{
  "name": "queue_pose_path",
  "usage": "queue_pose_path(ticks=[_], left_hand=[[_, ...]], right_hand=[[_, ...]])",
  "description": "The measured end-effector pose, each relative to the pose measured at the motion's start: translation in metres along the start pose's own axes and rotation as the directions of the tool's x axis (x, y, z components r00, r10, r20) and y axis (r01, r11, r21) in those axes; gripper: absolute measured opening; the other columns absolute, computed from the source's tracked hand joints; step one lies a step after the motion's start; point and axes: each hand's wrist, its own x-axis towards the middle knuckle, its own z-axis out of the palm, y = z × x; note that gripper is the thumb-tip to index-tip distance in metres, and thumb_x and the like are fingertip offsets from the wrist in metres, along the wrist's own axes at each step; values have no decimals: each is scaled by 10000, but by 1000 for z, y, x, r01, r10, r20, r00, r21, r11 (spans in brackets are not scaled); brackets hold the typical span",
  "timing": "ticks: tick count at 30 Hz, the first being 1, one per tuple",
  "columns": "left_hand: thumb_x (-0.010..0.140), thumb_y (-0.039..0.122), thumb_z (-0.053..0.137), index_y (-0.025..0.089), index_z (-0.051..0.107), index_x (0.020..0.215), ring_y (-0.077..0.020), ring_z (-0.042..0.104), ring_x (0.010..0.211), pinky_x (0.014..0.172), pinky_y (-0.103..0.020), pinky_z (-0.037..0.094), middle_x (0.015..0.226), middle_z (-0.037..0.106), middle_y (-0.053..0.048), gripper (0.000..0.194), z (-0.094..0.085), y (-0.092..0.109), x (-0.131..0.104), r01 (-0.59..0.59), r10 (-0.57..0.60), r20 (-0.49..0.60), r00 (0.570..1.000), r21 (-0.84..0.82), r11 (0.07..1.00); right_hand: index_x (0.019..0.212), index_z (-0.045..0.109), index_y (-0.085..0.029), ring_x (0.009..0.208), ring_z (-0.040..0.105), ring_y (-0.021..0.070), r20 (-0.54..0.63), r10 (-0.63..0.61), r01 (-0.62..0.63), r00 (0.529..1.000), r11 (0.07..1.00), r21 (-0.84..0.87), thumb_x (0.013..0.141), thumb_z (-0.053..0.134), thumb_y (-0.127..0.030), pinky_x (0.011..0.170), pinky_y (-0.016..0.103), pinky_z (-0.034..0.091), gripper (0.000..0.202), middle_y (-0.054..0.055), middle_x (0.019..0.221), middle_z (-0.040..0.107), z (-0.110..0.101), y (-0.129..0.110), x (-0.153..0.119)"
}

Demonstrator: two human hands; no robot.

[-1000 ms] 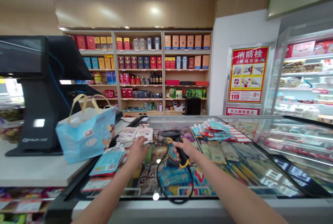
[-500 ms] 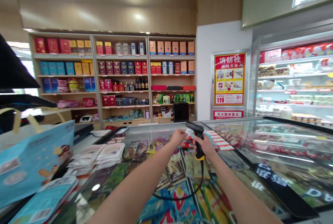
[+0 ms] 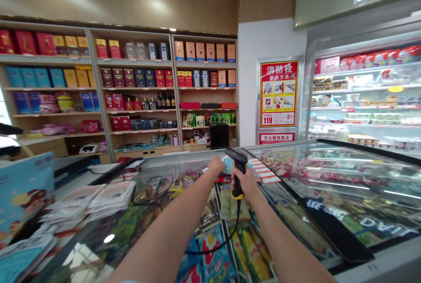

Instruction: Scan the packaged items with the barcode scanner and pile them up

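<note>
My right hand (image 3: 246,182) grips the handle of a black and yellow barcode scanner (image 3: 237,162), its head raised and tilted to the left. A black cable (image 3: 226,242) curves down from the handle and back to the left. Just left of the scanner, my left hand (image 3: 216,166) is closed at the edge of a light blue packet (image 3: 227,164); its fingertips are partly hidden. Red packaging (image 3: 223,179) shows beneath the packet. Both arms reach out over the glass-topped freezer (image 3: 194,155), where frozen packs show through.
Stacked white packets (image 3: 112,195) and a blue carrier bag (image 3: 26,195) stand at the left. A red and white striped sheet (image 3: 265,171) lies right of the scanner. Beyond are shelves of boxed goods (image 3: 140,77), a fire hydrant notice (image 3: 279,92) and a lit chiller (image 3: 365,107).
The view has turned slightly, shifting everything leftward. More of the light blue packet shows between my hands. The scanner stays in my right hand.
</note>
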Motion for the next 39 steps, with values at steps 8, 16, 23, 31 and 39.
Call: queue_pose_path(ticks=[8,16,23,31,39], left_hand=[[667,78,595,158,560,721,-98,490,468,503,-191,401,527,533,34,103,-93,-44,-63,94,-100,-384,918,-36,995],[709,151,546,147,644,982,-126,620,670,653,-245,506,807,682,-36,290,-107,-61,-62,-61,-127,-493,861,-346,936],[709,159,519,139,666,967,-138,644,746,719,-253,518,829,700,-43,298,-106,-73,-54,-124,-77,-530,845,-334,935],[697,145,526,119,672,963,-130,633,725,719,-256,508,851,706,-64,305,-101,-69,-55,-136,-114,-526,843,-413,901],[684,132,543,124,680,887,-128,625,722,721,-247,500,813,697,-52,246,-102,-64,-61,-124,-120,-525,842,-406,905]], right_hand=[[804,477,-193,377,480,87,193,195,-207,962,977,43,596,738,-461,355,231,445,427,-69,532,541,18,0,-19],[806,471,-192,379,482,84,343,367,-308,865,927,-214,648,708,-444,357,224,454,380,-66,530,543,24,20,-31],[767,453,-206,383,474,90,225,420,-353,879,891,-285,670,684,-401,362,230,448,318,-70,505,518,24,18,-33],[698,470,-195,355,449,93,254,453,-353,855,866,-355,721,630,-400,370,243,440,261,-48,474,509,19,27,-32],[660,463,-191,357,450,88,243,458,-361,855,862,-355,704,628,-407,374,236,432,275,-62,456,477,24,21,-36]])
